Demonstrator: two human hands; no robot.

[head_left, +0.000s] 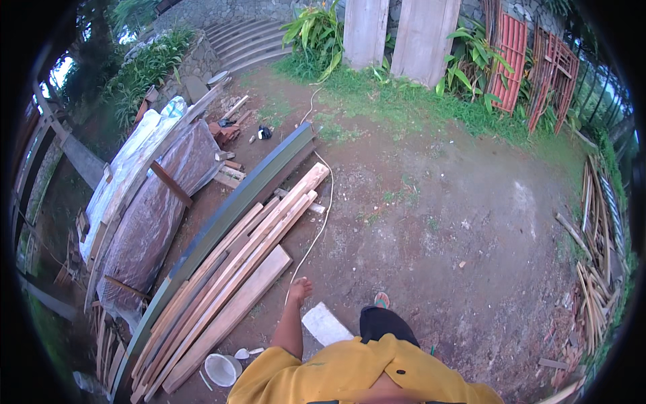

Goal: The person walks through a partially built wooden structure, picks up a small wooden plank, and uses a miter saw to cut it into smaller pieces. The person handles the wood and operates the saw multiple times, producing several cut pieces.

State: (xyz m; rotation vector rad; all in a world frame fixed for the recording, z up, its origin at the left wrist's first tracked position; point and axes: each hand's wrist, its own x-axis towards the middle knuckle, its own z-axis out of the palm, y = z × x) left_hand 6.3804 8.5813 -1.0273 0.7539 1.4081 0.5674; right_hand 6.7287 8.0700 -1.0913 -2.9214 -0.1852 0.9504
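Note:
My left hand [299,289] hangs low at the lower middle, its fingers loosely apart with nothing visible in them. It is nearest a thin pale cord [316,239] that snakes over the dirt and a whitish slab [326,322] lying by my sandalled foot [381,301]. To its left lies a long stack of pale timber boards [222,310] beside a long dark green beam [235,202]. A white bucket [222,370] and a small white scoop-like item [242,353] lie below the boards. My right hand is not in view.
Plastic-wrapped bundles [148,215] lie at left. Two tall planks [420,40] and red metal frames [505,64] lean among plants at the back. Curved steps [239,44] rise at back left. Wood scraps [592,249] line the right edge; bare dirt [457,236] spans the middle.

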